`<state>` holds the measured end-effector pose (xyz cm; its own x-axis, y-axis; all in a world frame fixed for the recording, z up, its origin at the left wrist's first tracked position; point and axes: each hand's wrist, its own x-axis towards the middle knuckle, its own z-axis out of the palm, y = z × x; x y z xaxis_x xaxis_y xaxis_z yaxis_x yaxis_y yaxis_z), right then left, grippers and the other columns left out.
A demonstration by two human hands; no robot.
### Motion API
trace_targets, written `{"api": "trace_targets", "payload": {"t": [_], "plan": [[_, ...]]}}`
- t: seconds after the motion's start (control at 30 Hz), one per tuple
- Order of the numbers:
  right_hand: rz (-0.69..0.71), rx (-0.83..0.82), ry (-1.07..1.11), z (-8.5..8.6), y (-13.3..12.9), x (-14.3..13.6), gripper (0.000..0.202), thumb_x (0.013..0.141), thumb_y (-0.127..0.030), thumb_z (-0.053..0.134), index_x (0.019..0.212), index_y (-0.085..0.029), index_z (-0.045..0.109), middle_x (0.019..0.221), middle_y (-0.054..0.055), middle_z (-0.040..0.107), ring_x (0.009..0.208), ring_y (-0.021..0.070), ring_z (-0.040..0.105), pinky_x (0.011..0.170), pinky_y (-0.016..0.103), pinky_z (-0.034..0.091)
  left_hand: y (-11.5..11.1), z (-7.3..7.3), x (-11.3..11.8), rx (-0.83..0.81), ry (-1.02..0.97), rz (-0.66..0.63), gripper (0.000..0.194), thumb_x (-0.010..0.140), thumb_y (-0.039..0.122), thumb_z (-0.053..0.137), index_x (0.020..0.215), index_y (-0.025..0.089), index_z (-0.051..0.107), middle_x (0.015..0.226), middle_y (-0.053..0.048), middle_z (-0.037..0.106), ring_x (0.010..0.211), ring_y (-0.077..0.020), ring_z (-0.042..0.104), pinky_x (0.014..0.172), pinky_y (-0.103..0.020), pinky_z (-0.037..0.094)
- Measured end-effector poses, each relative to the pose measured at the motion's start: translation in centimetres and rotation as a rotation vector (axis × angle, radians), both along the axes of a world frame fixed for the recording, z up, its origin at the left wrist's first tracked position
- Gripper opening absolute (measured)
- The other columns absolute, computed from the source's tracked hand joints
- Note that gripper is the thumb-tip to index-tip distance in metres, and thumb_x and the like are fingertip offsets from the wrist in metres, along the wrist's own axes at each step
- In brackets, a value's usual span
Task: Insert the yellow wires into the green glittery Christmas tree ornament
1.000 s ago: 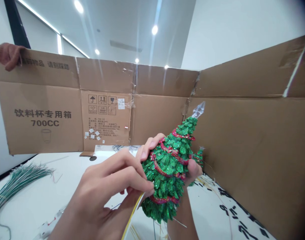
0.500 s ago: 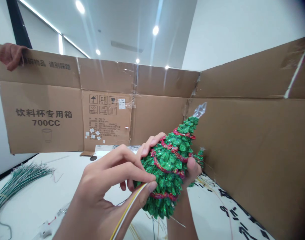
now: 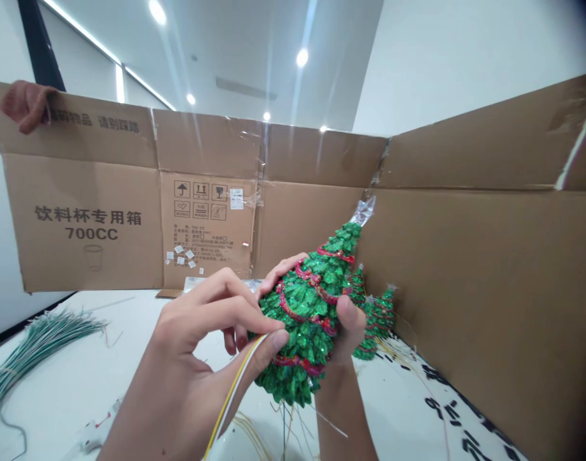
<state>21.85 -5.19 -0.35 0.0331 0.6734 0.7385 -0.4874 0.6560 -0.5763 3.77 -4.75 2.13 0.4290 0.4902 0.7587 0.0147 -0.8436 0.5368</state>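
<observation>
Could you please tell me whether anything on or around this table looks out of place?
Black pieces lie scattered along the right cardboard wall, in no visible order. Small white stickers cling crookedly to the back wall. The held tree shows no clear damage.

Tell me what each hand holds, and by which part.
Right hand: the green tree, around its middle. Left hand: yellow and white wires, at their upper visible end.

The Christmas tree figurine [image 3: 300,342] I grip looks like moulded plastic or resin, rough and glittery, its garland [image 3: 306,365] sparkling too; the wrap [image 3: 363,211] on its tip is clear, glossy plastic. The wires [image 3: 236,385] I pinch have smooth, plastic-looking coats. My tabletop [image 3: 134,339] is smooth, the cardboard panels [image 3: 307,218] matt and creased.
</observation>
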Motion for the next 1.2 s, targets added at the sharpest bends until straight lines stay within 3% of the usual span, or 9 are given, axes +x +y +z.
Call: {"api": "trace_targets", "payload": {"t": [0.23,0.5,0.73,0.97,1.2], "plan": [[0.019,0.029,-0.036,-0.2,0.2,0.2,0.044,0.086,-0.058,0.069,0.111,-0.022,0.075,0.100,0.009,0.075,0.089,0.0311,0.075,0.089,0.053,0.062,0.4,-0.5,0.5,-0.032,-0.049,0.002,0.015,0.100,0.024,0.067,0.085,0.026,0.072,0.078,0.002,0.060,0.069,-0.0125,0.059,0.064,-0.027,0.048],[-0.024,0.002,-0.021,0.2,-0.5,0.0,0.046,0.083,-0.062,0.071,0.108,-0.024,0.076,0.099,0.008,0.074,0.089,0.0302,0.071,0.089,0.051,0.060,-0.7,-0.2,1.0,-0.017,-0.088,0.033,0.014,0.097,0.019,0.066,0.084,0.024,0.068,0.074,0.003,0.057,0.063,-0.0102,0.054,0.062,-0.026,0.044],[0.041,0.017,0.015,-0.2,0.1,0.4,0.050,0.084,-0.067,0.070,0.113,-0.026,0.075,0.099,0.008,0.074,0.090,0.0272,0.071,0.086,0.047,0.061,-0.2,-0.7,0.9,-0.078,-0.101,-0.077,0.014,0.100,0.018,0.064,0.088,0.025,0.065,0.080,0.002,0.059,0.069,-0.0118,0.056,0.062,-0.026,0.048],[0.044,0.050,-0.001,-0.4,0.0,0.7,0.051,0.086,-0.065,0.068,0.116,-0.025,0.075,0.103,0.008,0.074,0.094,0.0277,0.071,0.088,0.048,0.062,0.0,-0.4,1.0,-0.073,-0.100,-0.044,0.019,0.097,0.022,0.072,0.079,0.023,0.068,0.097,-0.002,0.062,0.086,-0.0132,0.063,0.066,-0.023,0.051],[0.020,0.021,-0.046,0.0,-0.4,0.2,0.051,0.080,-0.068,0.070,0.106,-0.024,0.075,0.094,0.009,0.073,0.081,0.0299,0.073,0.080,0.051,0.064,0.0,-0.3,0.3,-0.159,-0.061,-0.115,0.022,0.092,0.022,0.078,0.072,0.023,0.071,0.087,-0.002,0.063,0.080,-0.0141,0.063,0.067,-0.024,0.051]]}}
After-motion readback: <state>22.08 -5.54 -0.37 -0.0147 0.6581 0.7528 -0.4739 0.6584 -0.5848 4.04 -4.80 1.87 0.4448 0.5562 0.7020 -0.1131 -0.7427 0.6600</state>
